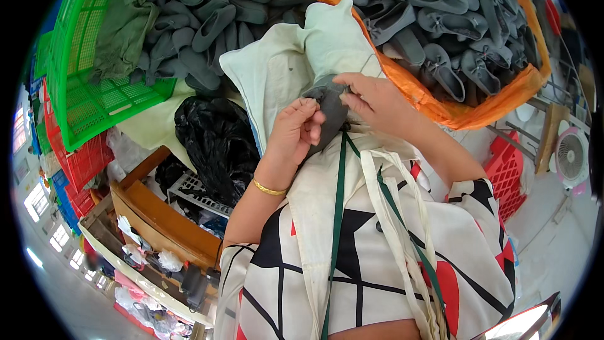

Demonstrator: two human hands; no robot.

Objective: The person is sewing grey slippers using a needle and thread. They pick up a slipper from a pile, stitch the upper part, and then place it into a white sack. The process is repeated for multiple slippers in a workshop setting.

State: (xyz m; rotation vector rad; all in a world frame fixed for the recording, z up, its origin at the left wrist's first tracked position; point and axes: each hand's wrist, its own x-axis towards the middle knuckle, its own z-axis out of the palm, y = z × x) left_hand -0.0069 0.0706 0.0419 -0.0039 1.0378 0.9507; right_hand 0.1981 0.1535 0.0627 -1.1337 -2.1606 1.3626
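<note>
Pinching bare left hand (297, 124) nearly closed, curling right hand (372, 99) partway at the dark-grey rounded fabric shoe (331, 112) — with anything held too hidden to tell — ideally keeping it steady.

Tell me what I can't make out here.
Head view: anything pinched in the left hand or right hand, too small to tell.
Head view: part of the grey shoe, hidden by the left hand.
Head view: lower shoes in the orange sack, covered by the upper shoes.
Head view: the top of the green crate, cut off by the upper edge.
</note>
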